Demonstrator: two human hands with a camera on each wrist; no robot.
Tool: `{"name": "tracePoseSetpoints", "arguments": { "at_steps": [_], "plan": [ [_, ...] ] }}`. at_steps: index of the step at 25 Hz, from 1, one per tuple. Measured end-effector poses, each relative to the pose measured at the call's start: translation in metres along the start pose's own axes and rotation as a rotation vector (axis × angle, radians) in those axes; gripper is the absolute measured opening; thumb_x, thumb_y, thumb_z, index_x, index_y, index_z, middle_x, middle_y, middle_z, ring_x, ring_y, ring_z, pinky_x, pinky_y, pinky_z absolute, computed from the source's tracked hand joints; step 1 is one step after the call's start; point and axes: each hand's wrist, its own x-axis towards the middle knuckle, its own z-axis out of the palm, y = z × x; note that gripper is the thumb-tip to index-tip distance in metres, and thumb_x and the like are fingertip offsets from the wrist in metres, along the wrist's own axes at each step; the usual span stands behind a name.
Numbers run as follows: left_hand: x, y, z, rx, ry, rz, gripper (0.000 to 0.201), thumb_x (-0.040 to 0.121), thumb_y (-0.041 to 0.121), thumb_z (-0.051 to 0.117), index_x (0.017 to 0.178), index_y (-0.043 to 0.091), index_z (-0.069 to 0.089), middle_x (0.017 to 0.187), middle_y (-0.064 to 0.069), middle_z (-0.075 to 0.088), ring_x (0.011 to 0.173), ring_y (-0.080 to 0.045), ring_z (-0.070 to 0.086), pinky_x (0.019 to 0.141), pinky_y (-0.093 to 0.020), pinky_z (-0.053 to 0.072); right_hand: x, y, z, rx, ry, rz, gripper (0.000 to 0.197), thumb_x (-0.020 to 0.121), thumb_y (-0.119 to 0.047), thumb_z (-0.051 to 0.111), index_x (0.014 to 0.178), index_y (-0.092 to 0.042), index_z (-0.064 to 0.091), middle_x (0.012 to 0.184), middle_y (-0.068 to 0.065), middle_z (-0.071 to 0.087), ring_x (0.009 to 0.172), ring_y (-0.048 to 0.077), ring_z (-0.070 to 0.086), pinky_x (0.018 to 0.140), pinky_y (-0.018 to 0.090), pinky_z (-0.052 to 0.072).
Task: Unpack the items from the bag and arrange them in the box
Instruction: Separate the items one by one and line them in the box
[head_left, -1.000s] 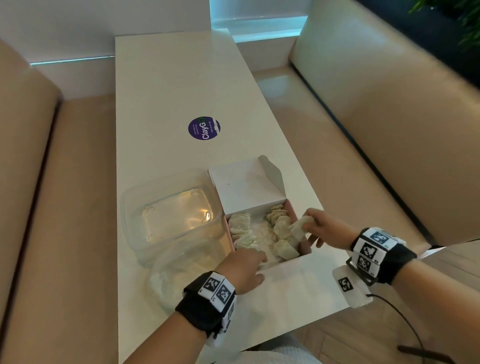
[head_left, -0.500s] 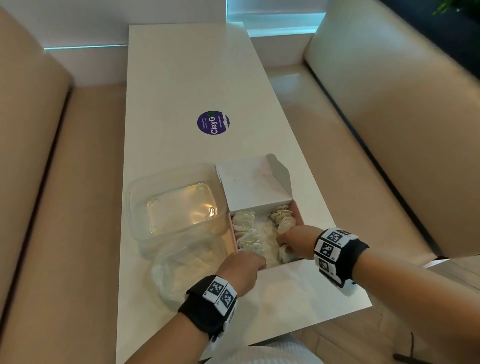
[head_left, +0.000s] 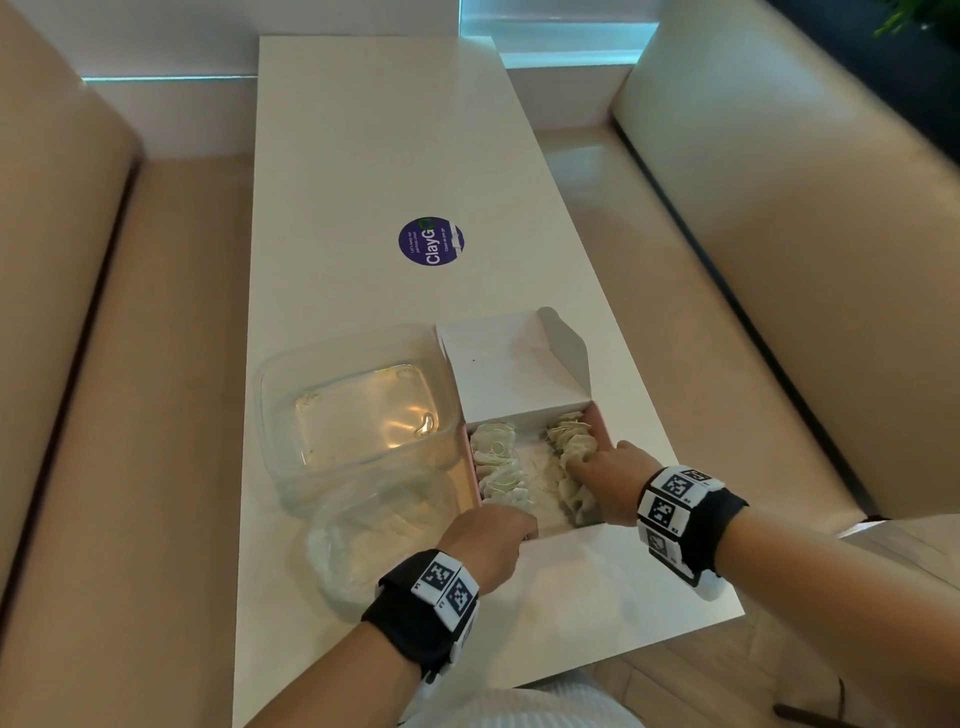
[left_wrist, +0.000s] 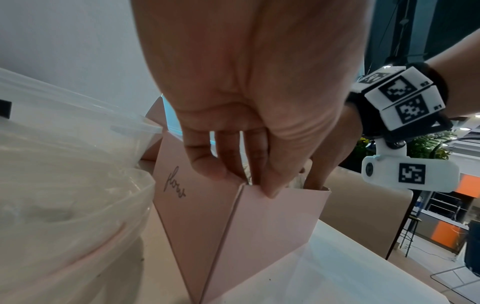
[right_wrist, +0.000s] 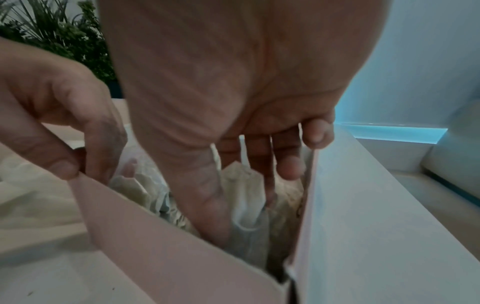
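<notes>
A pink box (head_left: 602, 427) with its white lid (head_left: 509, 374) folded back stands on the white table (head_left: 363, 156). Pale sachets lie inside in a left row (head_left: 498, 467) and a right row (head_left: 569, 434). My left hand (head_left: 522, 532) pinches the box's near left corner; in the left wrist view the left hand (left_wrist: 246, 183) has its thumb outside the pink wall (left_wrist: 259, 236) and its fingers inside. My right hand (head_left: 576, 467) reaches into the right row. In the right wrist view the right hand (right_wrist: 249, 197) holds a white sachet (right_wrist: 246, 226) between thumb and fingers, low in the box (right_wrist: 155, 246).
A clear plastic tub (head_left: 358, 405) stands against the box's left side, and a crumpled clear bag (head_left: 374, 530) lies in front of it. A purple round sticker (head_left: 430, 241) is further up the table. Beige bench seats (head_left: 156, 364) run along both sides.
My right hand has brought a sachet from the box's right edge down into the right row. The left hand has stayed at the near left corner.
</notes>
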Motion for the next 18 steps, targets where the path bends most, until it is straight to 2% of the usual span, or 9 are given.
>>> {"name": "tracePoseSetpoints", "arguments": {
  "at_steps": [3, 5, 7, 9, 11, 13, 15, 16, 18],
  "plan": [
    [0.0, 0.0, 0.0, -0.012, -0.01, -0.003, 0.034, 0.09, 0.0, 0.041, 0.11, 0.019, 0.061, 0.111, -0.006, 0.064, 0.1, -0.028, 0.058, 0.074, -0.033, 0.042, 0.0, -0.001, 0.007, -0.086, 0.12, -0.14, 0.065, 0.078, -0.019, 0.062, 0.135, -0.025, 0.032, 0.143, 0.004, 0.031, 0.128, 0.029, 0.033, 0.104, 0.041, 0.03],
    [0.0, 0.0, -0.001, -0.01, -0.009, 0.0, 0.034, 0.091, 0.001, 0.042, 0.111, 0.019, 0.061, 0.112, -0.006, 0.064, 0.1, -0.028, 0.058, 0.074, -0.032, 0.041, 0.003, -0.006, 0.015, -0.185, 0.11, -0.25, 0.067, 0.081, -0.019, 0.058, 0.14, -0.026, 0.029, 0.151, 0.001, 0.022, 0.134, 0.03, 0.025, 0.107, 0.048, 0.024],
    [0.0, 0.0, -0.001, -0.017, -0.003, 0.002, 0.034, 0.09, 0.0, 0.042, 0.109, 0.019, 0.062, 0.111, -0.006, 0.064, 0.099, -0.028, 0.059, 0.073, -0.032, 0.041, 0.004, -0.009, 0.024, -0.229, 0.066, -0.304, 0.054, 0.088, -0.022, 0.047, 0.14, -0.024, 0.033, 0.148, -0.001, 0.032, 0.134, 0.029, 0.028, 0.106, 0.049, 0.022],
    [0.0, -0.001, 0.0, -0.018, -0.003, 0.003, 0.034, 0.089, 0.0, 0.041, 0.107, 0.019, 0.063, 0.109, -0.006, 0.065, 0.097, -0.028, 0.059, 0.073, -0.033, 0.043, 0.006, -0.008, 0.027, -0.173, 0.073, -0.292, 0.043, 0.092, -0.029, 0.041, 0.135, -0.024, 0.041, 0.137, -0.002, 0.047, 0.128, 0.027, 0.037, 0.105, 0.047, 0.022],
    [0.0, -0.001, 0.001, -0.017, -0.003, 0.004, 0.033, 0.09, 0.0, 0.041, 0.107, 0.019, 0.063, 0.109, -0.006, 0.065, 0.097, -0.028, 0.059, 0.074, -0.034, 0.044, 0.008, -0.007, 0.026, -0.079, 0.115, -0.267, 0.039, 0.088, -0.032, 0.045, 0.126, -0.023, 0.049, 0.128, -0.002, 0.054, 0.122, 0.026, 0.042, 0.102, 0.046, 0.026],
    [0.0, -0.001, 0.0, -0.013, -0.001, 0.011, 0.033, 0.091, 0.0, 0.041, 0.109, 0.019, 0.062, 0.111, -0.006, 0.064, 0.097, -0.028, 0.058, 0.074, -0.034, 0.044, 0.011, -0.007, 0.026, -0.06, 0.192, -0.249, 0.034, 0.079, -0.033, 0.053, 0.112, -0.022, 0.059, 0.118, -0.002, 0.06, 0.115, 0.025, 0.051, 0.096, 0.046, 0.036],
    [0.0, 0.0, 0.001, -0.019, -0.002, 0.009, 0.034, 0.091, 0.0, 0.041, 0.11, 0.019, 0.062, 0.112, -0.006, 0.064, 0.098, -0.028, 0.059, 0.076, -0.035, 0.046, 0.013, -0.01, 0.025, -0.065, 0.282, -0.207, 0.027, 0.077, -0.036, 0.054, 0.098, -0.022, 0.065, 0.111, -0.001, 0.062, 0.11, 0.026, 0.055, 0.092, 0.047, 0.04],
    [-0.001, 0.0, 0.0, -0.02, -0.003, 0.006, 0.035, 0.091, 0.001, 0.041, 0.111, 0.019, 0.062, 0.112, -0.006, 0.064, 0.099, -0.028, 0.059, 0.078, -0.036, 0.047, 0.016, -0.013, 0.023, -0.067, 0.279, -0.187, 0.029, 0.08, -0.04, 0.053, 0.098, -0.021, 0.065, 0.113, 0.001, 0.06, 0.112, 0.027, 0.052, 0.094, 0.048, 0.037],
    [-0.001, 0.0, 0.0, -0.021, -0.003, 0.003, 0.035, 0.091, 0.001, 0.041, 0.111, 0.02, 0.063, 0.112, -0.007, 0.064, 0.098, -0.028, 0.059, 0.078, -0.037, 0.048, 0.02, -0.021, 0.02, -0.091, 0.18, -0.152, 0.039, 0.085, -0.049, 0.05, 0.106, -0.018, 0.064, 0.116, 0.007, 0.054, 0.115, 0.031, 0.044, 0.098, 0.051, 0.029]
  ]
}}
